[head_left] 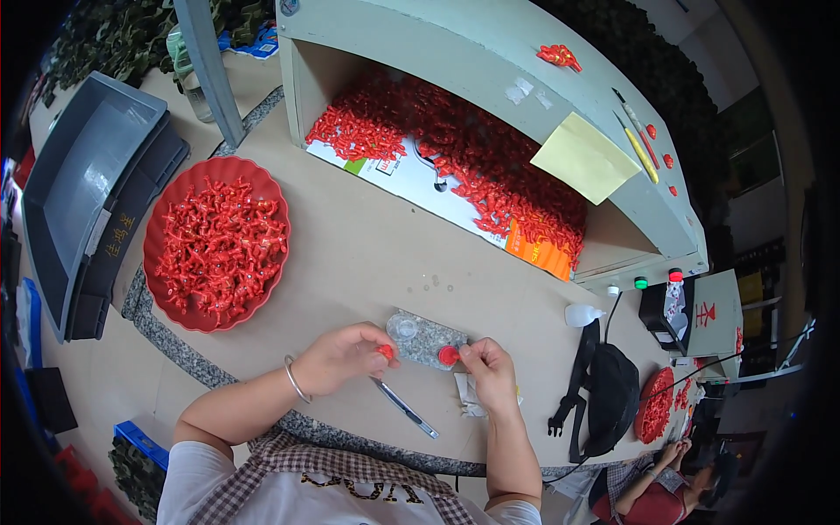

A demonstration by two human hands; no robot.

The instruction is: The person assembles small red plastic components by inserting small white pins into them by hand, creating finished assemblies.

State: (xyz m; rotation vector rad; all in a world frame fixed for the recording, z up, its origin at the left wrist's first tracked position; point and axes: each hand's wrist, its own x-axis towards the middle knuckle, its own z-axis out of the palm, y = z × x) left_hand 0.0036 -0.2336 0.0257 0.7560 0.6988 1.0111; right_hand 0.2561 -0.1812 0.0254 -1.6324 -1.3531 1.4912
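Red plastic pieces sit pinched in both hands, left hand on one small red piece, right hand on a round red cap too small to show any long axis, above a grey speckled pad on the table, with a yellow square note stuck on the grey bin behind.

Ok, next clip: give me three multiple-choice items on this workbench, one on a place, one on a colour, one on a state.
1. Where does the round red bowl of small parts sit?
A. on the person's left of the table
B. inside the grey box
C. under the black bag

2. What colour is the paper sheet hanging over the box edge?
A. blue
B. yellow
C. white

3. What is the right hand doing?
A. lying flat and empty
B. gripping the pen-like tool
C. pinching a small red piece

Answers: 1 A, the bowl is left of both hands. 2 B, the sheet is pale yellow. 3 C, the fingertips close on the red piece, while the pen-like tool lies on the table.
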